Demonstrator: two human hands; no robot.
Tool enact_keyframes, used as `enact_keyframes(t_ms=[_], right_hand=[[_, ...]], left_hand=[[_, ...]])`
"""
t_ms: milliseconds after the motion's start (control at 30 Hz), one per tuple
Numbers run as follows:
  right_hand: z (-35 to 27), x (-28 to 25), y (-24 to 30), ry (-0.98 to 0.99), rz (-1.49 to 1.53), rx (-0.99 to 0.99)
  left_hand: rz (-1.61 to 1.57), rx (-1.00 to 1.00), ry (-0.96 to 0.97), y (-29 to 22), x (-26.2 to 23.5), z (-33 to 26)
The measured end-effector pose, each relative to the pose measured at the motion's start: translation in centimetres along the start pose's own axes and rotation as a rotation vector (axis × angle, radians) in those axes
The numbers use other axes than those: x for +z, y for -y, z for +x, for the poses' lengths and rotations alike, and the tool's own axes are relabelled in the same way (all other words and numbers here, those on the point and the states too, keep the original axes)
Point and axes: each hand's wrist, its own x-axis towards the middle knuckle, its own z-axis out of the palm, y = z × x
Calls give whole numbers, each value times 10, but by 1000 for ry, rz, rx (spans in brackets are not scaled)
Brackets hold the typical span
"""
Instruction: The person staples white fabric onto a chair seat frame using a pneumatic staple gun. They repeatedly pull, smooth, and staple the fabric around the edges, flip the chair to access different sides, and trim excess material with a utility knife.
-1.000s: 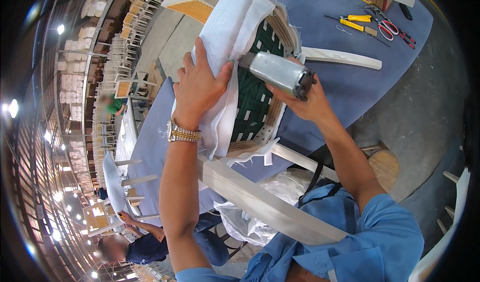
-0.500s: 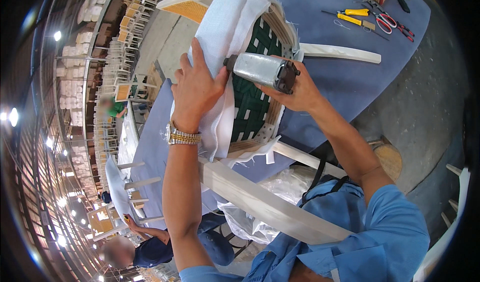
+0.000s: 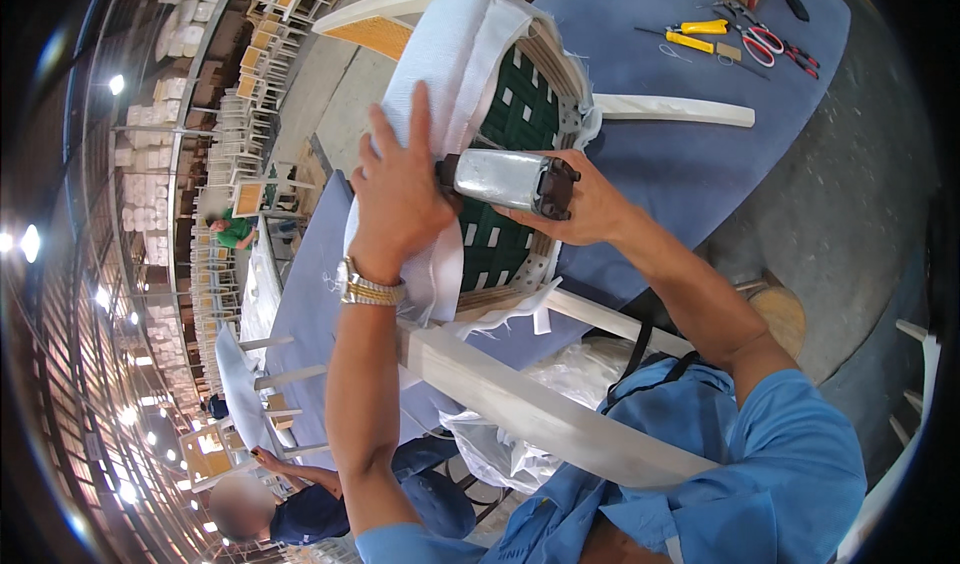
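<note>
A wooden chair frame (image 3: 560, 414) lies tipped on the blue-grey table, its seat underside showing dark green woven webbing (image 3: 512, 114). White fabric (image 3: 440, 59) wraps over the seat's edge. My left hand (image 3: 400, 199) presses on this fabric, fingers spread and stretched out, with its thumb side close to the tool's nose. My right hand (image 3: 590, 204) grips a silver and black staple gun (image 3: 500, 179), whose handle is hidden behind its body. The gun's nose points left at the fabric along the seat rim; whether it touches cannot be made out.
On the blue-grey table (image 3: 700, 164), yellow-handled tools (image 3: 690, 41), red-handled scissors (image 3: 758, 46) and pliers lie at the far right. Clear plastic sheeting (image 3: 510, 449) sits below the chair. A round wooden stool (image 3: 778, 319) stands at right. Another person (image 3: 310, 509) works at lower left.
The staple gun and my right hand have moved slightly left and down along the rim. My left hand has shifted down a little over the fabric, its thumb now tucked nearer the gun's nose.
</note>
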Motion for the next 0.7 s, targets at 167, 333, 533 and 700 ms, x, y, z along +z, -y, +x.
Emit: enact_keyframes(t_ms=[167,333,533,700], right_hand=[[-12,7,-2,41,-156,-13],[-20,10,-16,-153,-89,159],[-33,-2,13,-90,11,387],[-40,-3,8,-152,-59,184]], left_hand=[[-60,319,17,-3,-7,-18],[-814,288,-103,58,-34,15],[-902,-272,196,100,12,24],[-513,-38,90,70,2,0]])
